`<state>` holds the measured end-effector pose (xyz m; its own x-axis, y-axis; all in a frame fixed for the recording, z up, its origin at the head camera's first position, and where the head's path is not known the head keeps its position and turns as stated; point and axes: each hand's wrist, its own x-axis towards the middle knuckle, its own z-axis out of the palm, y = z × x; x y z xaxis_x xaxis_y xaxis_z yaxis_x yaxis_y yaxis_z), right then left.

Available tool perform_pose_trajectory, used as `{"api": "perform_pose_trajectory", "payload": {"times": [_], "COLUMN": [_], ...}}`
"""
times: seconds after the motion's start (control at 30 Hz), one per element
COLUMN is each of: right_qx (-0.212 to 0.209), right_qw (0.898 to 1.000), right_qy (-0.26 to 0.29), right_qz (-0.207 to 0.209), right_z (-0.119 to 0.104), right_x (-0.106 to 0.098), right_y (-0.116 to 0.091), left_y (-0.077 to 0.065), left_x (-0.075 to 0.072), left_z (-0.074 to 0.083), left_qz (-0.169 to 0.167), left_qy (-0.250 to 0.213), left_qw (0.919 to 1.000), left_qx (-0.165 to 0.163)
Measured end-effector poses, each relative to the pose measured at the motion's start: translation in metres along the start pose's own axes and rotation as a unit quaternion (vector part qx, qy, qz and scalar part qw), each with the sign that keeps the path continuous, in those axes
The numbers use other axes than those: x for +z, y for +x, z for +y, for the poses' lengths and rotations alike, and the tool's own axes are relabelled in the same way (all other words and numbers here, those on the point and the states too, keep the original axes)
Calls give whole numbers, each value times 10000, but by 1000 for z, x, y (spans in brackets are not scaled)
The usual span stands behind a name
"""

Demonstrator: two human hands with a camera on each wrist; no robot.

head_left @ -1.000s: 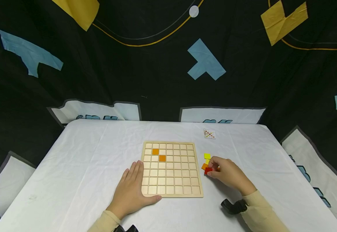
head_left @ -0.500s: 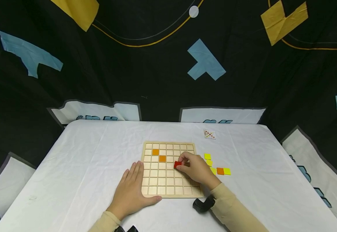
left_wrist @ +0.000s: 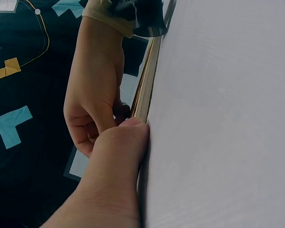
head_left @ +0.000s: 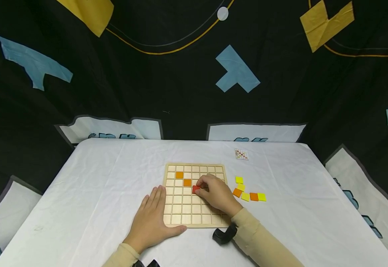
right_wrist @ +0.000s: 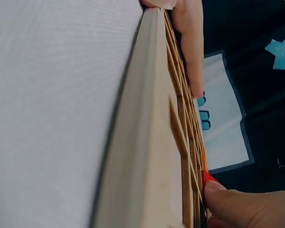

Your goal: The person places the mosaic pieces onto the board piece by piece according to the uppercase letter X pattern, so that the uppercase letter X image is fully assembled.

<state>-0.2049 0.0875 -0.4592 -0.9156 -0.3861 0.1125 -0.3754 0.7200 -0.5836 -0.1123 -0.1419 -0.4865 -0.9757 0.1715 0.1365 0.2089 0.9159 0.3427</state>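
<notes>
A wooden grid board [head_left: 177,208] lies on the white table. Two orange tiles, one [head_left: 179,175] near its upper left and another [head_left: 187,182] diagonally below, sit in its cells. My right hand [head_left: 215,193] pinches a red square tile [head_left: 196,189] between thumb and fingers over a cell diagonally below the second orange tile. In the right wrist view the red tile [right_wrist: 208,177] is tilted at the grid ridges. My left hand [head_left: 152,218] rests flat along the board's left edge, fingers straight, thumb at the front edge.
Right of the board lie loose yellow tiles [head_left: 239,180] and orange tiles [head_left: 254,197]. A small printed pattern card [head_left: 241,154] is farther back. White cloth [head_left: 80,193] covers the table, and a black curtain [head_left: 187,89] hangs behind it.
My right hand has lifted the red tile from the loose tiles and carried it left over the board. The left hand has stayed in place.
</notes>
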Motion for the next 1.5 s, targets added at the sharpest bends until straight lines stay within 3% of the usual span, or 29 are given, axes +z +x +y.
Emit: {"api": "perform_pose_trajectory", "payload": {"times": [0.33,0.6,0.93,1.1,1.33,1.5], "right_qx": [-90,8,749,859,699,674], "right_qw": [9990,9975,9903,9860,9891,9923], "right_qy": [-391,-608,-1170,-1425,-1292,-1003], "right_qz": [-175,-348,-89,-130,-76,-267], "right_z": [-3,1,39,55,65,69], "right_x": [-2,-20,-58,-71,-72,-72], "right_y": [-2,-15,-42,-50,-53,-49], "left_y": [0,0,-1,0,0,0], "left_x": [-2,-2,-1,-2,-3,-2], "left_z": [0,1,0,1,2,1], "left_qz": [-76,-132,-23,-56,-92,-61], "left_qy": [5,-23,14,23,27,12], "left_qw": [10000,9999,10000,10000,10000,10000], "left_qx": [-6,-33,24,12,-1,9]}}
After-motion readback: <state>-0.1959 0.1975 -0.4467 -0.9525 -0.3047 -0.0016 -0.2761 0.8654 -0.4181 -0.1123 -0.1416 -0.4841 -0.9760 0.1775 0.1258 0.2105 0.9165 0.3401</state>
